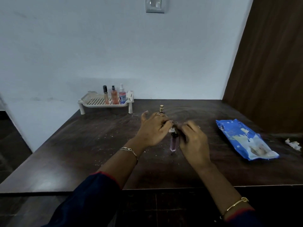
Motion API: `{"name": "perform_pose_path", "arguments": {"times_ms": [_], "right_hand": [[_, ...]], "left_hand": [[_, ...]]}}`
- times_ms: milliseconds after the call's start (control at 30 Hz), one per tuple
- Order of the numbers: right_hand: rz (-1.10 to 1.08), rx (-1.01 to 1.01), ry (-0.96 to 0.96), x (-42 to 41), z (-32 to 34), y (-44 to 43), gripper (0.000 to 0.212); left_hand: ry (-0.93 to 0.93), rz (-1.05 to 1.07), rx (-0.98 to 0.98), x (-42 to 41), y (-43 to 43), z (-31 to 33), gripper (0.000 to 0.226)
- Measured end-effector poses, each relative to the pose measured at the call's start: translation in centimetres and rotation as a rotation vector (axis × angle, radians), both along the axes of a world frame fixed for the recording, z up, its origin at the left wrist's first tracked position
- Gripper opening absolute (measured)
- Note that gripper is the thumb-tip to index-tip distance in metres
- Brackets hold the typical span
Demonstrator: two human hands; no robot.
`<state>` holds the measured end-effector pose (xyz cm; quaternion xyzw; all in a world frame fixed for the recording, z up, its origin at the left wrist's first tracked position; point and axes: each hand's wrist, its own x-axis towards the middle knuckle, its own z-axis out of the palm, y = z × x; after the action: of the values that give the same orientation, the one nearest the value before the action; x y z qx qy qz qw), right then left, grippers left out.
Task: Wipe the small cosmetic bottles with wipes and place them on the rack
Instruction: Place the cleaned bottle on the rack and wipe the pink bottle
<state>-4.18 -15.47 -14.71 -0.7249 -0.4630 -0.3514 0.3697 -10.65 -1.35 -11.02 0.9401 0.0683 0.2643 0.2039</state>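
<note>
A small purple bottle point(173, 145) with a dark cap stands upright on the dark table point(98, 145), between my two hands. My left hand point(153, 129) pinches a small white wipe point(171, 129) against the bottle's top. My right hand point(194, 139), blurred, curls its fingers around the cap end from the right. A gold-capped bottle point(161, 108) stands just behind my left hand. At the back left, a cream perforated rack point(96, 102) holds three bottles: a slim tube point(105, 95), an orange spray point(114, 96) and a pink spray point(122, 95).
A blue pack of wipes point(246, 140) lies on the table to the right. Near the right edge sits a crumpled used wipe point(293, 144). A brown panel point(270, 63) rises at the back right, and the white wall point(114, 46) is behind the rack.
</note>
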Motion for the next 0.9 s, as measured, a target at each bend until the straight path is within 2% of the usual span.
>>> {"name": "perform_pose_path", "arguments": {"times_ms": [133,233,333,400,467,600,800,900], "right_hand": [[0.004,-0.122,-0.121,0.8,-0.4,-0.5,0.008],[0.009,-0.283,-0.058,1.3,-1.8,-1.3,0.015],[-0.027,-0.511,-0.046,1.6,-2.6,-1.6,0.008],[-0.04,-0.455,-0.042,1.7,-2.0,-1.6,0.004],[-0.09,-0.298,-0.089,1.5,-0.8,-1.4,0.011],[-0.163,-0.08,-0.134,1.1,0.6,-0.9,0.017],[-0.11,-0.295,-0.098,1.4,-1.6,-1.7,0.014],[-0.117,-0.322,-0.014,1.8,-1.4,-1.8,0.013]], "left_hand": [[-0.001,-0.001,-0.025,0.0,0.0,-0.2,0.055],[0.007,-0.02,-0.019,0.0,0.0,0.1,0.046],[0.012,-0.027,-0.022,-0.2,-0.1,0.3,0.045],[0.006,-0.03,-0.024,-0.3,-0.2,0.3,0.039],[-0.01,-0.039,-0.026,-0.4,-0.3,0.4,0.034],[-0.02,-0.035,-0.018,-0.3,-0.4,0.5,0.043],[-0.01,-0.034,-0.017,-0.3,-0.4,0.8,0.046],[0.0,-0.042,-0.007,-0.3,-0.5,1.0,0.043]]}}
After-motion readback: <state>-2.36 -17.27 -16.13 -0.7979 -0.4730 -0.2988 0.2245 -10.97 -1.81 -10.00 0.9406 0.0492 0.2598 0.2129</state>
